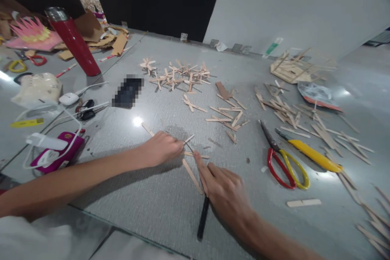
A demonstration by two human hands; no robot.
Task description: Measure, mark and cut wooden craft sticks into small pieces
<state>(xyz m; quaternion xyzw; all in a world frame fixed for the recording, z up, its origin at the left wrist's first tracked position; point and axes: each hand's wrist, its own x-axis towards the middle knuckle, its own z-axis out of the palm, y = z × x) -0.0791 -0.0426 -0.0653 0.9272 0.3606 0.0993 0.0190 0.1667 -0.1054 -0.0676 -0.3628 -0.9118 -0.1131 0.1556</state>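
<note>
My left hand [163, 147] is closed around a thin wooden stick whose ends poke out at both sides of the fist. My right hand [224, 189] grips a black-handled tool [202, 219]. Its forefinger stretches forward along the thin blade toward the small sticks [196, 155] between the two hands. A longer flat stick [192, 176] lies on the grey table [158, 207] just under the right forefinger. The two hands are a few centimetres apart.
Red and yellow scissors [283, 162] and a yellow-handled cutter [313, 155] lie to the right. Piles of sticks [179, 75] and a stick frame [292, 69] sit further back. A red bottle [74, 42], a phone [128, 91], a mouse [68, 98] and chargers are at the left.
</note>
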